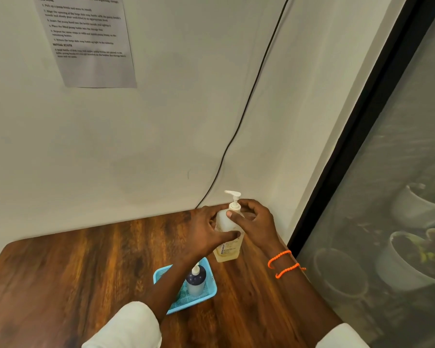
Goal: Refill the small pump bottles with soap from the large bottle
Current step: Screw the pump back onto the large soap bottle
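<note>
Yellowish soap fills the lower part of the large pump bottle (228, 243), which stands upright at the far edge of the wooden counter (86, 267) near the wall. The left hand (206, 232) wraps its body, fingers curled round it. The right hand (254, 219) pinches the white pump collar. A small pump bottle (196, 281) stands in a blue basket (161, 275) just in front.
</note>
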